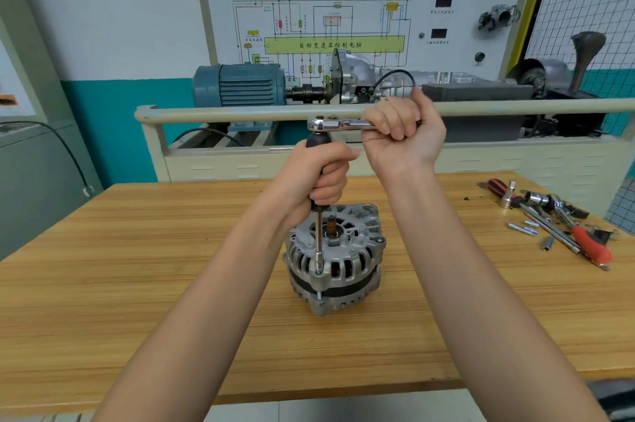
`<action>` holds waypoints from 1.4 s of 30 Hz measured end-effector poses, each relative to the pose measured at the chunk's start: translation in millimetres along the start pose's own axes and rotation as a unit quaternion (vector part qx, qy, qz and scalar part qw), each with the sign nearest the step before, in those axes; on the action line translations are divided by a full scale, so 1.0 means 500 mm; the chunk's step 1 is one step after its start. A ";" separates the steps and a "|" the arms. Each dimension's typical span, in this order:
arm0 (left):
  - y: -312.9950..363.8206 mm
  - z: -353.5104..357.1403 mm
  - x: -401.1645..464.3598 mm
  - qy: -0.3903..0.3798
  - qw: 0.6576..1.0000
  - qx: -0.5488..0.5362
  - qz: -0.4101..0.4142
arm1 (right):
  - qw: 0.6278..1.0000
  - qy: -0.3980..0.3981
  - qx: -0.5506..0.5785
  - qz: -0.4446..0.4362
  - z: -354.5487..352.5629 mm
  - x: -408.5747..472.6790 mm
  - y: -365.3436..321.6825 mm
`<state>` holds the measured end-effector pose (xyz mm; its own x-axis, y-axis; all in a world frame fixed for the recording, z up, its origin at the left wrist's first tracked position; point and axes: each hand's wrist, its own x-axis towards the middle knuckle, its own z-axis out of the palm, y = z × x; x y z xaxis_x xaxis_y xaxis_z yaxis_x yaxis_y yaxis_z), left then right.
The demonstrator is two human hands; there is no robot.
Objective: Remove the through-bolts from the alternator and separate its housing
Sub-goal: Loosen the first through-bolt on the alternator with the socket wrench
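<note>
At the middle of the wooden worktop (137, 267) the alternator (335, 258) is standing on end, its shaft pointing up. The left hand (321, 174) is wrapping its grip around the black handle of an upright driver (319, 239), whose socket end is sitting on a through-bolt at the near rim of the housing. The right hand (402, 131) is clenching its grip around the handle of a ratchet (338, 124) that is lying level across the top of the driver. Judging by this, the work is sitting at an early-to-middle stage: the two housing halves are looking fully closed together, with this bolt seated in place. Off to the right, a few small silvery pins (524, 228) are lying near the scattered tools (563, 222) (possibly bolts already out, though I cannot tell). Splitting the housing is yet to come.
</note>
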<state>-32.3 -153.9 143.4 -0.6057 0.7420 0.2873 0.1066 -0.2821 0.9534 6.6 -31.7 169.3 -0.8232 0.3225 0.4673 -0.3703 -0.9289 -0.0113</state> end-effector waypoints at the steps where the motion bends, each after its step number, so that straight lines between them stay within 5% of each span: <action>1: -0.001 0.003 0.002 0.023 1.000 0.004 -0.001 | 0.999 -0.001 -0.027 -0.022 0.004 -0.009 0.001; 4: -0.002 0.016 0.006 0.115 0.993 0.014 0.014 | 0.970 -0.069 -0.192 -0.129 0.020 -0.048 0.023; 7: -0.007 0.030 0.007 0.197 0.979 0.029 0.034 | 0.852 -0.190 -0.373 -0.314 0.033 -0.094 0.077; 9: -0.010 0.033 0.007 0.232 0.971 0.040 0.049 | 0.808 -0.215 -0.416 -0.357 0.040 -0.109 0.101; 11: -0.013 0.030 0.005 0.242 0.967 0.044 0.059 | 0.826 -0.218 -0.396 -0.338 0.041 -0.106 0.099; 14: -0.014 0.015 -0.002 0.207 0.974 0.057 0.068 | 0.904 -0.201 -0.307 -0.219 0.040 -0.078 0.059; 19: 0.007 -0.006 -0.009 0.042 0.996 0.045 0.066 | 0.997 -0.042 -0.070 0.009 0.015 -0.014 0.002; 22: 0.011 0.001 -0.004 0.007 0.998 0.023 0.058 | 0.999 -0.015 0.022 0.041 0.000 0.002 -0.004; 27: 0.008 0.010 0.002 0.094 0.994 0.004 0.058 | 0.989 -0.052 -0.119 -0.065 0.017 -0.038 0.013; 29: 0.007 0.019 0.005 0.162 0.984 0.027 0.064 | 0.955 -0.122 -0.224 -0.149 0.028 -0.064 0.034; 32: 0.003 0.028 0.007 0.234 0.968 0.049 0.073 | 0.856 -0.230 -0.361 -0.288 0.039 -0.095 0.075; 34: 0.002 0.026 0.005 0.242 0.966 0.052 0.080 | 0.837 -0.245 -0.385 -0.301 0.041 -0.097 0.083; 37: 0.005 0.016 -0.002 0.205 0.973 0.066 0.083 | 0.899 -0.224 -0.309 -0.214 0.040 -0.077 0.056; 42: 0.017 -0.003 -0.008 0.047 0.997 0.018 0.058 | 0.995 -0.058 -0.083 0.012 0.016 -0.015 0.006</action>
<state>-30.0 -160.2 150.3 -0.6583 0.6452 0.3878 0.2081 -0.3391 0.9174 15.5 -38.3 172.9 -0.7802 0.2690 0.5647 -0.4259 -0.8897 -0.1646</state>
